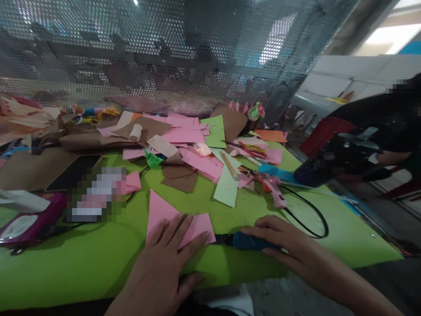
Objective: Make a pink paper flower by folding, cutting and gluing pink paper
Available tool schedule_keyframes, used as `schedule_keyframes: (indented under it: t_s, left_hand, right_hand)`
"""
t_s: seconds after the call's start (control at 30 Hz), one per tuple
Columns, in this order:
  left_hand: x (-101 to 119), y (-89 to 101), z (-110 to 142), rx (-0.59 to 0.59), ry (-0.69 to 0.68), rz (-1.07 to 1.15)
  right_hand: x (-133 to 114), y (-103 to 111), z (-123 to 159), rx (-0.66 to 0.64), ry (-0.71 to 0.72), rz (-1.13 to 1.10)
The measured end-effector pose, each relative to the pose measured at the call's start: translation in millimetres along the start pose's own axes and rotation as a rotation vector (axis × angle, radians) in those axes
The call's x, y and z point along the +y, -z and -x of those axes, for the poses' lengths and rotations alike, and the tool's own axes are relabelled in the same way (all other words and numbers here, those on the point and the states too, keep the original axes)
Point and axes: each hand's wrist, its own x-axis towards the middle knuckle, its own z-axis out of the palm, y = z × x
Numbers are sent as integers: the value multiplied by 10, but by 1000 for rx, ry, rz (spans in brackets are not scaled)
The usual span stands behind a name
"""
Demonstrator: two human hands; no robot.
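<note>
My left hand (158, 254) lies with fingers spread on a folded pink paper (161, 210), pressing it against the green tabletop. My right hand (283, 239) is closed around the blue handle of a knife (251, 241). Its dark, flat blade points left and runs under the right edge of the pink paper, so the tip is hidden. The paper's upper left corner stands out as a point beyond my fingers.
A pink glue gun (278, 195) with a looping black cord lies beyond my right hand. Pink, green and brown paper scraps (184, 127) pile up at the back. Leftward are a dark phone (74, 172) and a purple device (33, 219). A person (378, 118) is at right.
</note>
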Motion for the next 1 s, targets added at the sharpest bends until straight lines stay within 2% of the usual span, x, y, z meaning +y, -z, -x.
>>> schedule_keyframes:
  t_s: [0.13, 0.4, 0.67, 0.8, 0.9, 1.0]
  left_hand:
    - [-1, 6, 2, 1, -3, 15]
    - [7, 7, -8, -16, 6, 22]
    - [52, -14, -26, -5, 17, 55]
    - [84, 17, -45, -23, 25, 76]
    - [-20, 145, -48, -69, 0, 116]
    - [-221, 265, -22, -107, 32, 79]
  right_hand:
    - [-88, -91, 26, 66, 23, 33]
    - [-174, -196, 90, 115, 21, 74]
    - [-244, -478, 59, 221, 110, 207]
    - [-284, -572, 49, 221, 116, 234]
    - [-296, -592, 46, 232, 111, 214]
    - [-283, -599, 50, 239, 100, 190]
